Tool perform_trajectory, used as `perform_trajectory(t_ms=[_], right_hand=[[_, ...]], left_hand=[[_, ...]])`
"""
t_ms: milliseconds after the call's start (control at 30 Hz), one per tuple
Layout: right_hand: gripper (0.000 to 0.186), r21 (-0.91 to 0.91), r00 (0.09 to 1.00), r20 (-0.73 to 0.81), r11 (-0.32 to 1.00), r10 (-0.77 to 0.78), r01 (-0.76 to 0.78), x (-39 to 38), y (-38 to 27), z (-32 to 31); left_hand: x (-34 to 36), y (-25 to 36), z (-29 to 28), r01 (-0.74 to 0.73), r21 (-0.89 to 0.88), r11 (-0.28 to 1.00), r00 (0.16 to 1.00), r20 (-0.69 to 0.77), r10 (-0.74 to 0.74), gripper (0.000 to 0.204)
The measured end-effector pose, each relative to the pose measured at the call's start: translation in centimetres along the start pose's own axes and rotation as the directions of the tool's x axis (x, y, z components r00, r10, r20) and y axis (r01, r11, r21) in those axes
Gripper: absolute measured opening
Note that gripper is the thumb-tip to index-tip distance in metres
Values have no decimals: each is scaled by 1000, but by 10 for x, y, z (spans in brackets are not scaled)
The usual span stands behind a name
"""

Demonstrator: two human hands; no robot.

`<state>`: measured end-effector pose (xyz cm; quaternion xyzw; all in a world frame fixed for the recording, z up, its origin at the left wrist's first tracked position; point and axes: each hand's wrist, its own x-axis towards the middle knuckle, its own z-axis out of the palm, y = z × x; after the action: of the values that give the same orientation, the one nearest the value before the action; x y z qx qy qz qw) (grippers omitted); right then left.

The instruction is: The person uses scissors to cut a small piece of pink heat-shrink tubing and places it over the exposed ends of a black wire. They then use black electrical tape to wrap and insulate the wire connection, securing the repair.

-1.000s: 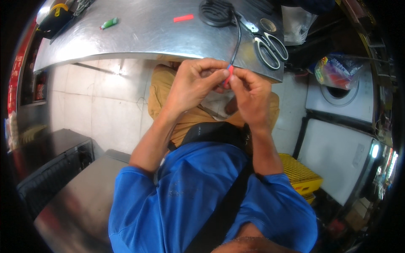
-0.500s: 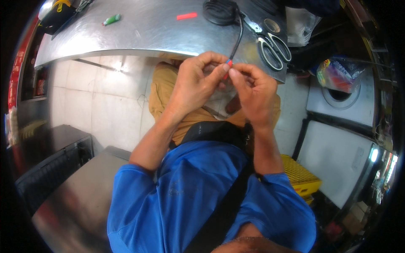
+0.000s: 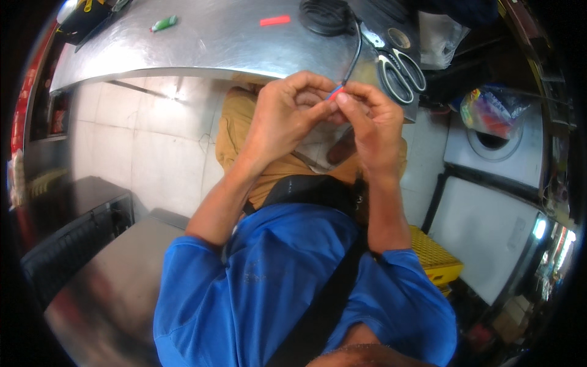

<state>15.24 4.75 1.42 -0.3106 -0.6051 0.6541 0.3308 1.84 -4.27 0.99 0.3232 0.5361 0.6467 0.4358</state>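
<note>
Both my hands are raised together just below the counter [image 3: 202, 52] edge, over my lap. My left hand [image 3: 287, 113] pinches a small red sleeve [image 3: 337, 93] between thumb and forefinger; that grip is closed on it. My right hand [image 3: 373, 125] meets it fingertip to fingertip, its grip closed on the end of a thin black cable [image 3: 354, 55] where it enters the sleeve. The sleeve sits between the two sets of fingertips, just under the counter rim.

Step in hand, as I judge it: working the red sleeve onto the cable end. The next move likely calls for a steady pinch on the sleeve and a straight push of the cable, with no kink at the tip.

Beyond the hands, the cable runs up over the counter edge to a black coil [image 3: 324, 15]. Scissors [image 3: 397, 67] lie just right of the cable, near enough to snag it. A second red piece [image 3: 275, 21] lies left of the coil; a green lighter-like item [image 3: 164, 24] is further left. A clear bag [image 3: 495, 110] of coloured bits sits off to the right.
</note>
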Motion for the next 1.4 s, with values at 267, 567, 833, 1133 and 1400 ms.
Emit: perform_trajectory(t_ms=[267, 567, 833, 1133, 1400], right_hand=[[16, -76, 1000, 4, 997, -16, 17, 0, 4, -1], [15, -40, 999, 17, 999, -33, 34, 2, 4, 2], [16, -32, 999, 25, 999, -38, 39, 4, 4, 7], [17, 20, 997, 74, 1000, 1, -3, 7, 6, 3], [15, -54, 999, 33, 998, -9, 11, 5, 6, 6]], left_hand=[[-1, -2, -4, -29, 79, 996, 1000, 14, 28, 20], [-4, 8, -6, -80, 232, 969, 996, -17, 86, 18], [-2, 5, -10, -29, 143, 989, 999, -27, 34, 20], [1, 8, -13, 19, 98, 995, 1000, -5, -19, 20], [-2, 5, -12, -40, 234, 972, 998, -44, 52, 19]])
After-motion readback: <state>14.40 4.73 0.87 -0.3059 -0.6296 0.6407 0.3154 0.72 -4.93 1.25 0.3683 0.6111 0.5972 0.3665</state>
